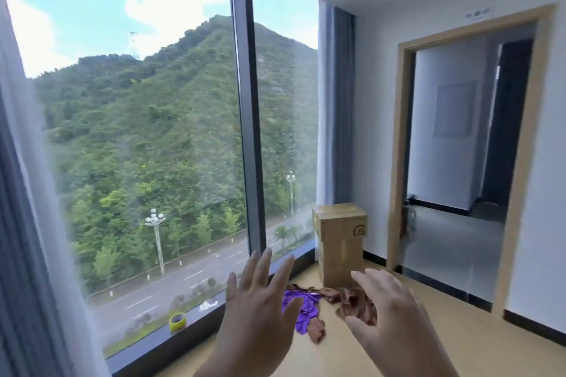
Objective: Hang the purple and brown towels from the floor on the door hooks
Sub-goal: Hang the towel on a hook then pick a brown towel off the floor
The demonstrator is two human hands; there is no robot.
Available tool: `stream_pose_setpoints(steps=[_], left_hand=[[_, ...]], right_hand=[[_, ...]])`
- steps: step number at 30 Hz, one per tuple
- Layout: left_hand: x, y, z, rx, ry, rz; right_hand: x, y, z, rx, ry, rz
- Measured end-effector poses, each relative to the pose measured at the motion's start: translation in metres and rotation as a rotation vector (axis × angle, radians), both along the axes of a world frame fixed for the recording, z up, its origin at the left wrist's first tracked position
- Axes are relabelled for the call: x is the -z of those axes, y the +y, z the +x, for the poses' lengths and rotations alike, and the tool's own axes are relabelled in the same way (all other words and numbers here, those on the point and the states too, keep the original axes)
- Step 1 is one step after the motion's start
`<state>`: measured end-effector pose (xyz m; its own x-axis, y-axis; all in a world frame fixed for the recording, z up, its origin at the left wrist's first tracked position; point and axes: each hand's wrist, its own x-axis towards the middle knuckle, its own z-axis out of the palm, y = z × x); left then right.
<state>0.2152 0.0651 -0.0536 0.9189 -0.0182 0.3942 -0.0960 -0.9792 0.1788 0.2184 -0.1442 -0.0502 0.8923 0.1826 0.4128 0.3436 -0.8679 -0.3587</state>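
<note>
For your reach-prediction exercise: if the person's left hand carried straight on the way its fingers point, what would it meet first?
Probably the large window pane: the left hand, open, points up and forward above the crumpled purple towel. Depth is unclear.

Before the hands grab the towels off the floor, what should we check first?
1. Purple towel on the floor, in view: ok.
2. Brown towel beside it, touching it: ok.
3. Left hand holding nothing, fingers spread: ok.
4. Right hand holding nothing: ok.
5. Box stands behind the towels, not on them: ok.
6. Door hooks in sight: cannot tell.
</note>
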Motion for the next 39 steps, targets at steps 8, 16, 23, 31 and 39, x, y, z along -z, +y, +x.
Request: stream_pose_setpoints(steps=[8, 16, 23, 31, 39], left_hand=[[0.002, -0.101, 0.093, 0.367, -0.024, -0.027], [-0.003, -0.154, 0.178, 0.614, -0.005, -0.046], [0.001, -0.176, 0.231, 0.731, -0.015, -0.056], [0.014, -0.215, 0.274, 0.835, -0.014, -0.1], [0.027, -0.271, 0.311, 0.85, -0.007, -0.085]], right_hand=[[0.01, -0.09, 0.027, 0.359, -0.016, -0.029], [0.001, -0.124, 0.067, 0.6, -0.029, -0.027], [0.0, -0.13, 0.1, 0.714, 0.003, -0.029], [0.01, -0.156, 0.127, 0.822, 0.036, -0.017], [0.021, -0.209, 0.157, 0.902, 0.034, -0.081]])
